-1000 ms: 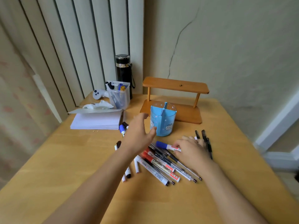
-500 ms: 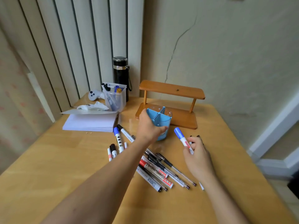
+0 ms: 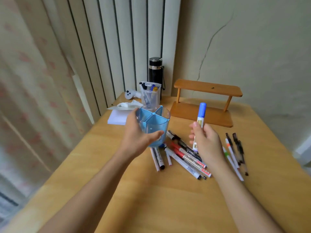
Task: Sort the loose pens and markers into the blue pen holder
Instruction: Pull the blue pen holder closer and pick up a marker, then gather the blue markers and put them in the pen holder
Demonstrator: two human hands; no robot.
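Note:
My left hand (image 3: 138, 140) grips the blue pen holder (image 3: 155, 122) and holds it lifted above the table, tilted toward me so its divided, empty compartments show. My right hand (image 3: 206, 142) holds a blue-capped white marker (image 3: 201, 115) upright, cap up, just right of the holder. A loose pile of markers and pens (image 3: 185, 155) lies on the wooden table (image 3: 168, 195) under and between my hands. A few thin pens (image 3: 235, 148) lie further right.
A wooden two-tier shelf (image 3: 207, 105) stands at the back. A clear plastic container with pens (image 3: 149, 95), a black flask (image 3: 155, 73), a white controller (image 3: 130, 94), a paper stack (image 3: 117, 118) and tissue sit at the back left. Curtains hang to the left.
My left hand has closed on the blue holder and lifted it toward me. My right hand has picked the blue-capped marker off the pile and raised it upright.

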